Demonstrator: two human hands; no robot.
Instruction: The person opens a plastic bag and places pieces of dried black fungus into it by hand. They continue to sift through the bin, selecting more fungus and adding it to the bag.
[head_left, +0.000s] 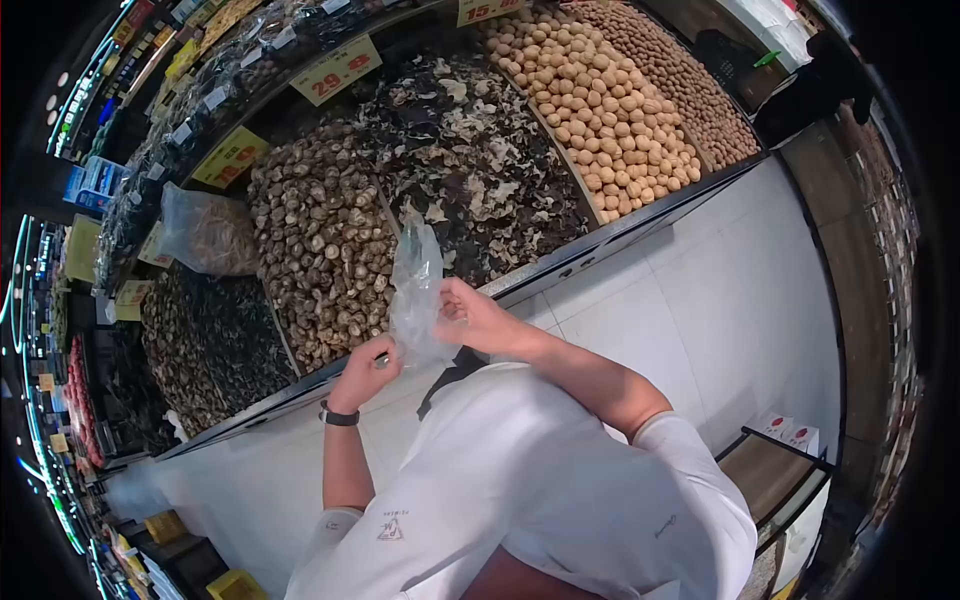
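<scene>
A clear plastic bag (414, 275) hangs between my hands, its upper part rising in front of the bins. My left hand (366, 376), with a dark band on the wrist, is closed on the bag's left edge. Opposite it, my right hand (476, 316) pinches the bag's right side with curled fingers. The bag looks thin and crumpled, and I see nothing inside it. Just beyond lie dried shiitake mushrooms (325, 235) in one bin and dried black fungus (470, 165) in the neighbouring one.
Walnuts (605, 115) and smaller brown nuts (670, 75) fill bins to the right. A filled plastic bag (208, 232) rests on the left bins. Price signs (337, 70) stand along the back. The display's dark front edge (640, 215) runs before me; a small rack (775, 470) stands at lower right.
</scene>
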